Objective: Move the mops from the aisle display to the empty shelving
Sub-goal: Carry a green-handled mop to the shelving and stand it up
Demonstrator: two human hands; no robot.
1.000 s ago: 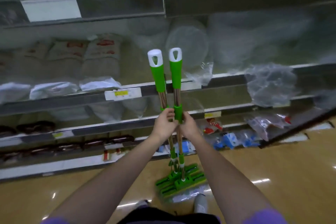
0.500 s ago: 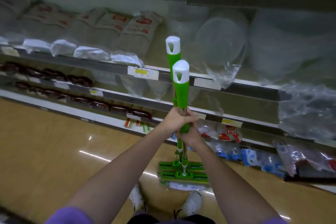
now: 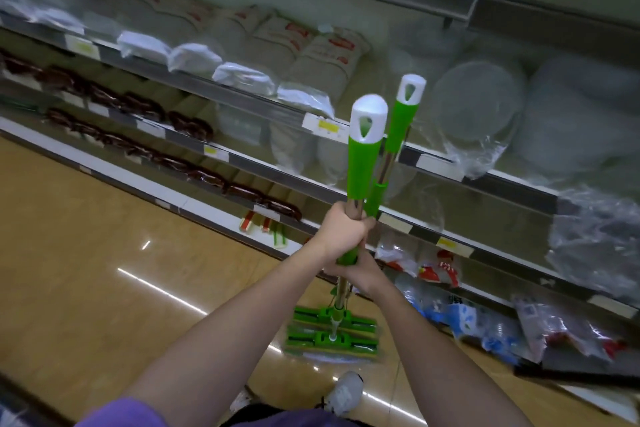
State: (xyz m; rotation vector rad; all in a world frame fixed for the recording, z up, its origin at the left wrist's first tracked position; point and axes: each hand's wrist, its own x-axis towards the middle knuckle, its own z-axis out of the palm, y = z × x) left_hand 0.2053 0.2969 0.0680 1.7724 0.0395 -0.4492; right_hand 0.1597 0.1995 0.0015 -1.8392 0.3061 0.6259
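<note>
Two mops with green grips, white caps and metal poles stand upright in front of me: the nearer mop [image 3: 363,159] and the farther mop [image 3: 401,121]. Their flat green heads [image 3: 332,331] hang just above the wooden floor by my feet. My left hand [image 3: 341,230] is wrapped around both poles from the left. My right hand [image 3: 356,269] grips the poles just below it, partly hidden behind the left hand.
Stocked metal shelving [image 3: 263,107] runs diagonally from upper left to lower right, with packaged goods, sacks and plastic-wrapped items. Bagged goods [image 3: 485,319] lie on the lowest shelf at right. The wooden floor [image 3: 86,236] opens to the left. My white shoe [image 3: 343,392] shows below.
My view has swung left along the aisle and the shelving now runs diagonally. Both mops stay in my two hands and now lean a little to the right.
</note>
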